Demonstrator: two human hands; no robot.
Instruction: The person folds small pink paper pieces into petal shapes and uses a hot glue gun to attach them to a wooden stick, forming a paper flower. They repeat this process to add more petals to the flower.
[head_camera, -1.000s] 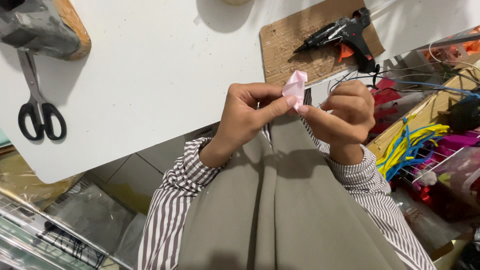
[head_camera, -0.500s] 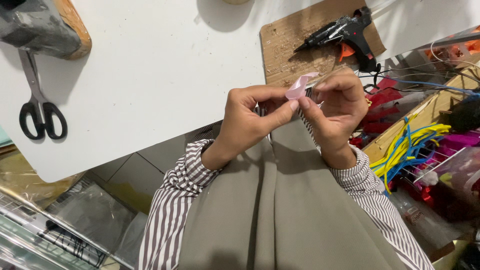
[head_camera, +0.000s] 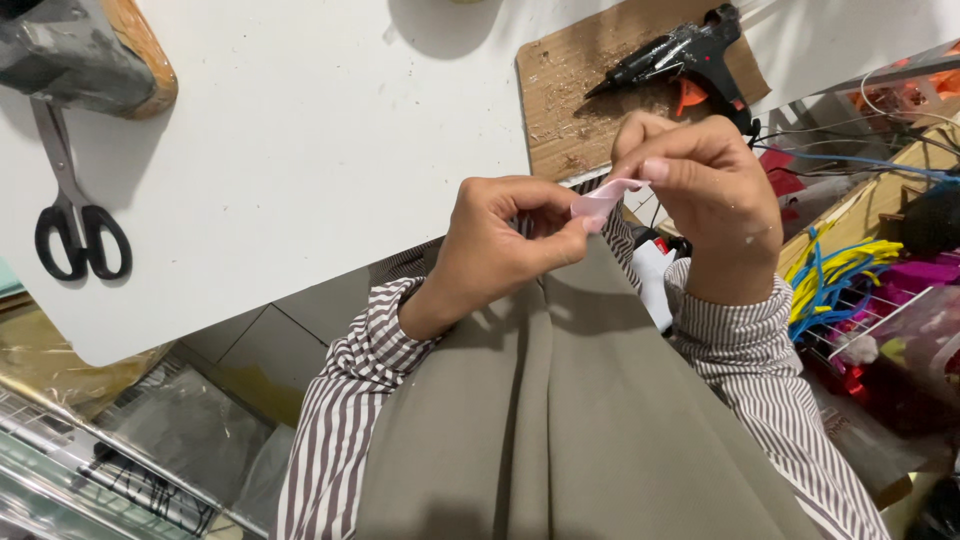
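Pink ribbon (head_camera: 603, 200), a short narrow strip, is stretched between both hands just off the near edge of the white table (head_camera: 300, 150). The left hand (head_camera: 505, 240) is closed, thumb and forefinger pinching the strip's lower end; the right hand (head_camera: 705, 195) is likewise closed, its fingertips nipping the upper end. The strip's long axis runs from the left hand's fingertips up and across toward the right hand's, rising slightly, and it looks folded or curled (the view is too small to be sure).

Beyond the right hand lies a brown cardboard sheet (head_camera: 570, 110) with a black glue gun (head_camera: 690, 50) resting on it, nozzle pointing toward the left-hand side. Well away past the left hand, black-handled scissors (head_camera: 75, 215) lie on the table, handles toward the person.

Open room: bare tabletop lies ahead of the left hand, and the lap below both hands is free. To the outer side of the right hand, a cluttered crate of coloured wires (head_camera: 840, 280) crowds close.
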